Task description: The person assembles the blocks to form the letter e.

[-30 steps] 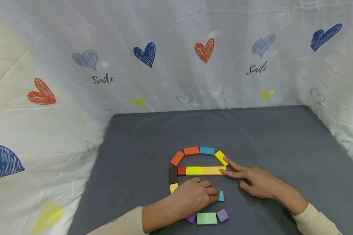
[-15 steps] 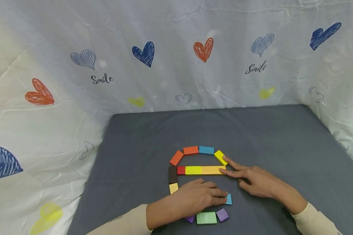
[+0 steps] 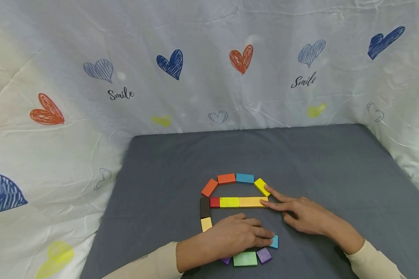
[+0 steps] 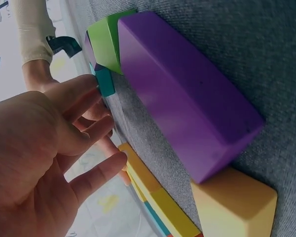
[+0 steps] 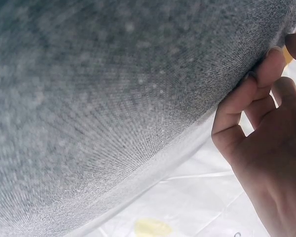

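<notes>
My left hand (image 3: 235,236) touches a light blue block (image 3: 274,241) with its fingertips on the block's left end. In the left wrist view its fingers look mostly straight, and the teal-looking block (image 4: 104,81) lies at their tips. Two outstretched fingers of my right hand (image 3: 307,215) rest on blocks. One touches the tilted yellow block (image 3: 262,186), the other the right end of a long pale orange block (image 3: 253,202). Just below the light blue block lie a small purple block (image 3: 264,255) and a green block (image 3: 245,259).
Orange blocks (image 3: 226,178) and a blue block (image 3: 245,178) form an arch above a row with red (image 3: 214,202) and yellow-green (image 3: 229,202) blocks. Black (image 3: 205,208) and cream (image 3: 206,224) blocks run down the left. A large purple block (image 4: 182,94) lies beside my left hand on grey cloth (image 3: 160,166).
The light blue block has slid right and slightly toward me, turning a little, with my left hand following. My right hand has stayed in place on its blocks.
</notes>
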{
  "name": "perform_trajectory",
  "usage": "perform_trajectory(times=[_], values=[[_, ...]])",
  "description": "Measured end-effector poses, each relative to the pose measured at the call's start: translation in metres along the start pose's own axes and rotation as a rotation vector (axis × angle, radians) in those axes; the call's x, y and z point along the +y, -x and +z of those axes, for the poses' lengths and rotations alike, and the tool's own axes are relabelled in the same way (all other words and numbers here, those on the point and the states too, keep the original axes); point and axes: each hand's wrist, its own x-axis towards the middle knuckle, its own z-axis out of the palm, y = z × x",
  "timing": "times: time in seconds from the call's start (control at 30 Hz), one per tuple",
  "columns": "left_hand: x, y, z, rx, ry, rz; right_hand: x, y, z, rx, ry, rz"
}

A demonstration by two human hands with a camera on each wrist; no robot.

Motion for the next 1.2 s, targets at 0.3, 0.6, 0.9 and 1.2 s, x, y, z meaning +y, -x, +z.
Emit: perform_trajectory(times=[0.3, 0.6, 0.9, 1.2], values=[[0.0006, -0.0002, -0.0012, 0.003, -0.012, 0.011, 0.0005, 0.0004, 0.0003, 0.013, 0.004, -0.022], [0.0008, -0.0014, -0.0021, -0.005, -0.018, 0.032, -0.0003, 0.0005, 0.0010, 0.015, 0.023, -0.007], [0.0009, 0.0001, -0.0012, 0.008, -0.004, 0.034, -0.0002, -0.0001, 0.0001, 0.013, 0.013, -0.008], [0.0015, -0.0001, -0.0008, -0.009, 0.008, 0.042, -0.0016, -0.0004, 0.0008, -0.001, -0.003, 0.003]])
